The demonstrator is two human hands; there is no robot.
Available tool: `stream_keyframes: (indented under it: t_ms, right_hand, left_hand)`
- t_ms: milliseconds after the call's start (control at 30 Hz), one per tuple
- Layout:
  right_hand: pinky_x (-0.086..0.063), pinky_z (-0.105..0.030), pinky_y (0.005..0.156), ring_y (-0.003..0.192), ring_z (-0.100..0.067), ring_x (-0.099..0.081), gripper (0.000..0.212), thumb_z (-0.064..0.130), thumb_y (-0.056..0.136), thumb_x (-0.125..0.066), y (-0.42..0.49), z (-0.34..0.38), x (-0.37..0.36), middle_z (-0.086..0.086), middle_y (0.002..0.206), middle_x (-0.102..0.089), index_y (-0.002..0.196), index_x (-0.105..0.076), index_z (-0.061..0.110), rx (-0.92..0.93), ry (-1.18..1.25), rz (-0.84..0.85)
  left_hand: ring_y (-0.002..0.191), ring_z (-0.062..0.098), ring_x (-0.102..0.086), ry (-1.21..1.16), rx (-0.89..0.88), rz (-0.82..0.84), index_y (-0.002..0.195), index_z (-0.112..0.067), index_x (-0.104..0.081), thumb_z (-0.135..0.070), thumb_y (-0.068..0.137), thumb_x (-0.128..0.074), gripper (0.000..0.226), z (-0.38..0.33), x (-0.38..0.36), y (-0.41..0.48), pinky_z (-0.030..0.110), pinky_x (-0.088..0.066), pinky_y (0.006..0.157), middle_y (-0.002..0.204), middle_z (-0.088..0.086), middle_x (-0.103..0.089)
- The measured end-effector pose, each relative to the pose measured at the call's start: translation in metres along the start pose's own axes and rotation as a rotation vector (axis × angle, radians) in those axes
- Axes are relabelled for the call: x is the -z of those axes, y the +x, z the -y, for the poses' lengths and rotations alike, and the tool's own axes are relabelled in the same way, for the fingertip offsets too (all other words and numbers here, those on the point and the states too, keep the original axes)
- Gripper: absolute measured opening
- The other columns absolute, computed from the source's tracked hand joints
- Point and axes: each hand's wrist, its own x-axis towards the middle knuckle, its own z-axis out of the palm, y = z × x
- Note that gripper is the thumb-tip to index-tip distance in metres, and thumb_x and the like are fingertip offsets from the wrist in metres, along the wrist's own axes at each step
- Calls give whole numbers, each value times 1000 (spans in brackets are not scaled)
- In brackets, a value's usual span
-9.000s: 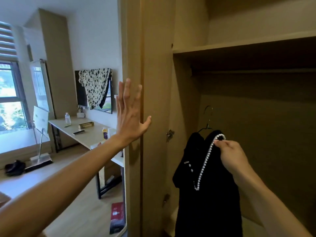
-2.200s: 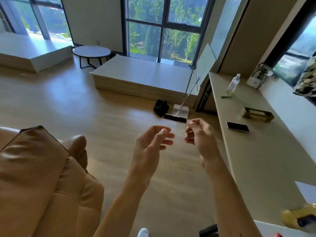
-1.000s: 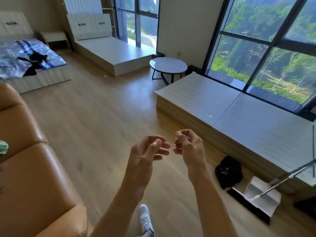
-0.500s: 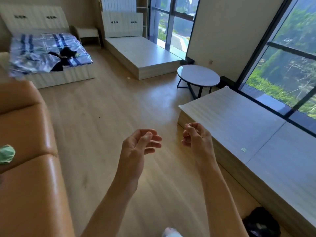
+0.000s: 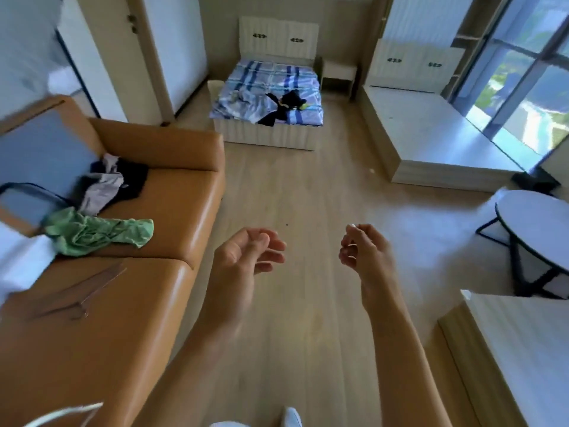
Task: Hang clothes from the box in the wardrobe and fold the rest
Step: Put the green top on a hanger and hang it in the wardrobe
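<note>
left arm: bare forearm reaching forward from the near left, slightly blurred
left hand (image 5: 246, 257): palm turned inward to the right, fingers loosely curled, holding nothing
right arm: bare forearm rising from the near right
right hand (image 5: 365, 252): fingers loosely curled toward the left, holding nothing
spacing: hands level, apart, facing each other

View swings left, away from wardrobe & windows: sofa (image 5: 172, 192) now fills left side w/ green garment (image 5: 98, 232), dark/grey clothes pile (image 5: 114, 183) & hangers (image 5: 80, 291) on it; bed (image 5: 271, 87) comes to top centre. Left hand (image 5: 246, 257) is off wardrobe door, right hand (image 5: 365, 254) no longer holds black dress. Both are empty, loosely curled, wider apart.
</note>
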Motion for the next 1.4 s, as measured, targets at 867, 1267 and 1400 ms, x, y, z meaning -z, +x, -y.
stream_keyframes:
  t_ms: [867,1267,1400]
  right_hand:
    - [-46,-30,62,61,-18,-52,20,21,98,-56,317,-27,-543,-2,68,-56,80,-54,13,-61,-229,877]
    - [-46,-31,62,64,-20,-52,21,21,99,-56,398,-80,-822,1,65,-55,80,-56,12,-138,-439,1428]
    - [-47,-36,67,62,-18,-52,20,19,97,-59,405,-111,-883,-2,66,-55,79,-56,12,-175,-549,1550]
  left_hand:
    - [76,19,-67,-109,-43,-846,90,-11,-65,-11,102,-47,22,-19,270,413,32,-49,73,82,4,-73]
    - [79,20,-67,-180,31,-1441,94,-10,-66,-12,102,-48,20,8,415,564,30,-51,76,90,10,-72]
    - [82,23,-69,-221,23,-1585,95,-10,-68,-13,100,-51,17,19,454,587,31,-52,78,87,7,-74]
